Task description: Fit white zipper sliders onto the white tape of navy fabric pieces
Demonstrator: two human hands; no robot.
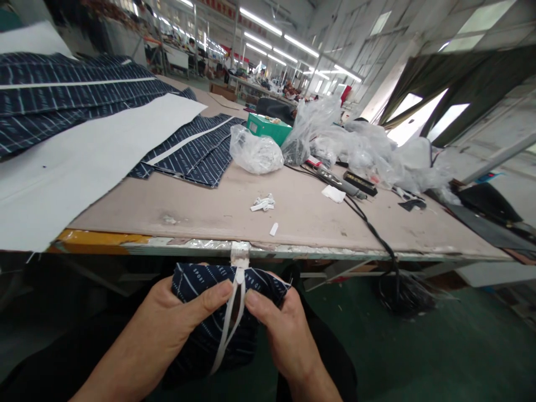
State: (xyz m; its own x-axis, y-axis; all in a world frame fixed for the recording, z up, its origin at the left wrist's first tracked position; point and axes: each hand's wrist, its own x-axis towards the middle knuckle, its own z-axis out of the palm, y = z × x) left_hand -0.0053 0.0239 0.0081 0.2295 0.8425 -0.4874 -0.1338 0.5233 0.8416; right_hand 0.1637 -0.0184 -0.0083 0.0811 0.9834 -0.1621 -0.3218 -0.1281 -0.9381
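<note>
- Left hand [167,318]: thumb on top, pinching the navy printed fabric [195,282]; right hand [288,329] pinching its other side.
- Fabric is between the two sets of fingers, just below the table edge. White zipper tapes [226,329] run between the thumbs, split into a narrow loop.
- White tab [240,254] on the edge, directly beyond the fingers, meets the zipper's top end.
- Table [201,206]: tan top, scuffed, edge worn. Ahead of fingers: small heap of white pieces [263,202], one loose piece [273,229] nearer.
- Left beyond fingers: white sheet [104,139] over striped navy panels [29,72].
- Far ahead: green box [270,128], clear bags [352,142]. Right-ahead: grey tool [341,183], black cable [371,226] over the edge.
- Room: long workshop, strip lights [262,21], dark curtain [473,84] far right, green floor [377,346] below.
- Most fingertips hidden behind fabric. Fabric's lower part dark. Forearms cut off at bottom. Bag contents and distant workers hard to make out.
</note>
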